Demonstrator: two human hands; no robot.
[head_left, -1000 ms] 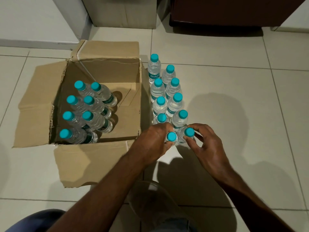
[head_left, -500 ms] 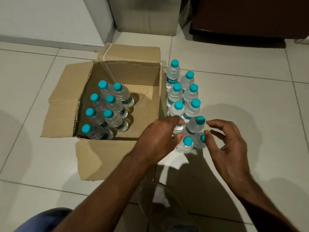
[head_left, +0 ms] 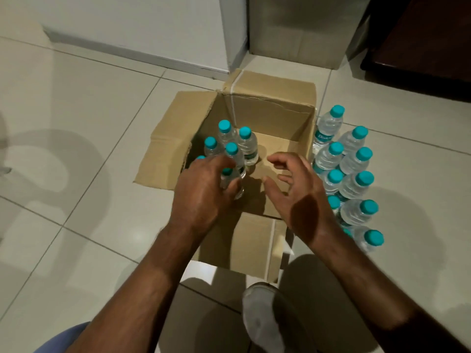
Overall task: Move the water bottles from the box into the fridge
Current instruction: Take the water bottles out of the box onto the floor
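Roughly halfway, by the look of it. Staged on the floor [head_left: 407, 154] right of the box [head_left: 270, 103]: a double row of water bottles [head_left: 354, 184], none yet in a fridge. Left inside the box: a cluster of bottles [head_left: 239, 146]. Left hand [head_left: 204, 194] probably gripping one of them, partly hidden. Right hand [head_left: 298, 194] hovering over the box, grip wide, empty.

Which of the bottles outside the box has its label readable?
The farthest bottle in the floor rows, beside the box's back right corner. Its teal label faces the camera with white lettering showing; the other floor bottles show mostly caps and clear plastic.
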